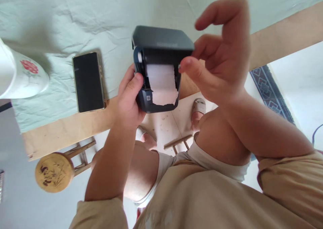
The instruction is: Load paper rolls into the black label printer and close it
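Note:
A small dark portable thermal printer (145, 98) is held up in front of me at the table's edge, its lid (164, 39) raised. Inside sits white paper (163, 77), and its torn end hangs over the front of the body. My left hand (131, 94) grips the printer's left side, thumb on the front rim and fingers behind. At the opposite side is my right hand (222, 50), thumb on the right edge of the opening, a bent finger against the lid's corner. Its index finger is raised and curved, clear of the printer. The lid partly hides the right fingertips.
A phone (88, 82) lies on the pale green tablecloth (113, 37), left of the printer. Further left stands a white container with a red flower (27, 71). Below the wooden table edge (70, 128) are a round wooden stool (54, 172) and my legs.

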A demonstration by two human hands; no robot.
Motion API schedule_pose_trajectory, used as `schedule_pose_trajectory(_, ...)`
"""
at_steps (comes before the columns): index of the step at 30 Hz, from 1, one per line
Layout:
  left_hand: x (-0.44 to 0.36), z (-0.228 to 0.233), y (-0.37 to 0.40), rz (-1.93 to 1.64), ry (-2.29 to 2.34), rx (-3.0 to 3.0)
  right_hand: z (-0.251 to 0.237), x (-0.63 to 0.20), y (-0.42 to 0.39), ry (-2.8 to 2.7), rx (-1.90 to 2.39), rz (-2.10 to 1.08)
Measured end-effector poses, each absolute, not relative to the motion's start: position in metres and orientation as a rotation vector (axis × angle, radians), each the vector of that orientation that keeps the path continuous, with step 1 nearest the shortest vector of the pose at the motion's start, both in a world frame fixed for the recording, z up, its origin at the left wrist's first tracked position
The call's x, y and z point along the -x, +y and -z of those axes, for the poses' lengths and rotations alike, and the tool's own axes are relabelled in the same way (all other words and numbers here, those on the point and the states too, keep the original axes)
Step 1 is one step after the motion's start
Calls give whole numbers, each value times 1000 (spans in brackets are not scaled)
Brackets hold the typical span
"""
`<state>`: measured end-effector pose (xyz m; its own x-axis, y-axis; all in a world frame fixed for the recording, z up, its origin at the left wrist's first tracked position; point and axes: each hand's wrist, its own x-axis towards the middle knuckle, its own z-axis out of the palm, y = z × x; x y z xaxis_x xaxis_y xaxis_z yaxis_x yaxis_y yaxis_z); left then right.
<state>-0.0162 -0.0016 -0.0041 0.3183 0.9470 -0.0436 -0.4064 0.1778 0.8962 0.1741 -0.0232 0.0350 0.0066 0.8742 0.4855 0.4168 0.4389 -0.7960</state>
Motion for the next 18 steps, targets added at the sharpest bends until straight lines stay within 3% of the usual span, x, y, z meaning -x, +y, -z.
schedule_pose_trajectory(4, 17, 6, -2, -1076, 706, -981, -35, -174, -21, -1628, 1196, -397)
schedule_pose_trajectory(10, 15, 0, -4, -1028, 725, -1118, -46, -162, -28, -2061, 1743, -232)
schedule_pose_trajectory(14, 14, -4, -6, -1003, 725, -1149, -53, -153, -30, -2116, 1963, -363)
schedule_pose_trajectory(18, 13, -3, -8, -980, 769, -1145, -52, -160, -27, -2034, 1779, -497)
